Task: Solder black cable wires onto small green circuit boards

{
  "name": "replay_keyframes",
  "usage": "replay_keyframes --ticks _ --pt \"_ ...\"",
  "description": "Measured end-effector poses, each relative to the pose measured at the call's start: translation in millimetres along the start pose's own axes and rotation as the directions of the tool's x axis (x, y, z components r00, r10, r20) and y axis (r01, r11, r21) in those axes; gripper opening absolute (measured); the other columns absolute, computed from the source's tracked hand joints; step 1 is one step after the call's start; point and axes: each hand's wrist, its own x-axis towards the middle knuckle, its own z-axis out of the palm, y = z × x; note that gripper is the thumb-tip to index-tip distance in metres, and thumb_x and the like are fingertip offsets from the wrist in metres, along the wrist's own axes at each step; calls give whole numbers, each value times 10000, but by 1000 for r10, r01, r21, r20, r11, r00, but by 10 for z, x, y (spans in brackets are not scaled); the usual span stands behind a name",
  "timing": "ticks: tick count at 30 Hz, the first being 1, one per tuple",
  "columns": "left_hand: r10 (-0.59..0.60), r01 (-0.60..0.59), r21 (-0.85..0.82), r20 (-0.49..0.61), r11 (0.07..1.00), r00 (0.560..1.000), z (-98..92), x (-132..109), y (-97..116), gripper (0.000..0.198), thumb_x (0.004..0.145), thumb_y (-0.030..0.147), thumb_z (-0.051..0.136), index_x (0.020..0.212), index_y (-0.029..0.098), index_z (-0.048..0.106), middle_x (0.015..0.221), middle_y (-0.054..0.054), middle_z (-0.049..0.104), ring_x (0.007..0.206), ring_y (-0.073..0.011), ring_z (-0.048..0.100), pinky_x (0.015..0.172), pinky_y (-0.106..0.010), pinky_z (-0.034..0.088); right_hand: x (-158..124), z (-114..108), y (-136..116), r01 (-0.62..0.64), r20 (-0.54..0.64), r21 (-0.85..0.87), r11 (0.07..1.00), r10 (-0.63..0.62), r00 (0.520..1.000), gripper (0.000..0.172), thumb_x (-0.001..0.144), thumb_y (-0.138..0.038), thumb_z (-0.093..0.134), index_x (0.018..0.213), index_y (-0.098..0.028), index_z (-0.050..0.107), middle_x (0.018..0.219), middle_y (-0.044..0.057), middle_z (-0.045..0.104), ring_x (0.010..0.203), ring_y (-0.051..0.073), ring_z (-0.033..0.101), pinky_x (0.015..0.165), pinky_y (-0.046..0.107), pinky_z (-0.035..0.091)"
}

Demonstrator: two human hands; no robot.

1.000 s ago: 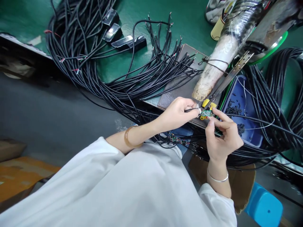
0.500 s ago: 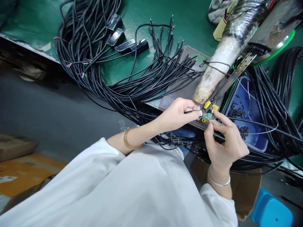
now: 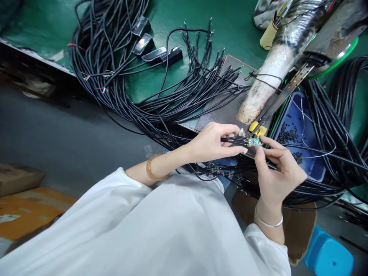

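My right hand (image 3: 277, 168) pinches a small green circuit board (image 3: 254, 142) by its right end, between thumb and fingertips. Thin black cables (image 3: 234, 139) run into the board's left end, passing between the parted thumb and fingers of my left hand (image 3: 218, 140). A whitish bit (image 3: 242, 132) shows at the left fingertips; what it is I cannot make out. Just beyond the board are a yellow piece (image 3: 253, 126) and the lower end of a metal strip (image 3: 283, 97). Below my hands, more wired circuit boards (image 3: 215, 170) lie among black cables.
A large bundle of black cables (image 3: 115, 88) covers the green table (image 3: 195, 9). A wrapped duct (image 3: 260, 90) slants down close beyond my hands. At right, a blue tray (image 3: 312, 168) holds small black pieces. A cardboard box (image 3: 301, 230) and blue stool (image 3: 327, 251) stand below.
My left thumb and fingers have parted from their pinch beside the board. The board, in my right hand, has shifted slightly right and shows a paler face.
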Motion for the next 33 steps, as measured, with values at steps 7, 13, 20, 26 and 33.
replay_keyframes --ticks 7,13,20,26,33 --pt "-93 123 -292 115 949 989 -10 36 -65 281 835 349 696 713 134 562 595 66 361 553 -58 310 517 -214 248 -21 15 -31 -135 49 116 984 130 990 94 858 -217 733 820 -181 656 1059 73 773 923 186 760 720 281 636" --pt "-139 144 -338 41 930 989 76 44 -52 227 830 295 686 726 128 571 603 64 377 556 -52 309 514 -207 243 -10 41 -19 -34 41 35 999 33 999 68 869 -195 715 854 -184 649 1082 76 768 902 176 759 729 284 636" --pt "-152 137 -362 -13 922 988 135 119 0 179 793 227 677 687 134 566 578 72 354 554 -53 291 512 -212 237 40 72 -16 85 -19 -29 996 -86 996 87 853 -149 732 882 -201 669 1010 41 772 937 191 759 743 294 639" --pt "-146 126 -341 -34 932 989 153 155 32 238 798 225 656 628 149 508 573 72 301 549 -52 256 499 -219 209 91 87 -37 152 -52 -81 985 -156 986 78 868 -139 719 883 -208 684 956 24 767 936 199 760 820 340 645" --pt "-143 124 -324 -34 938 989 121 138 63 230 807 239 660 641 142 532 575 65 319 552 -53 266 495 -217 211 112 62 -105 160 -60 -168 973 -172 983 93 845 -156 760 884 -218 703 1023 24 763 897 176 750 804 317 626"
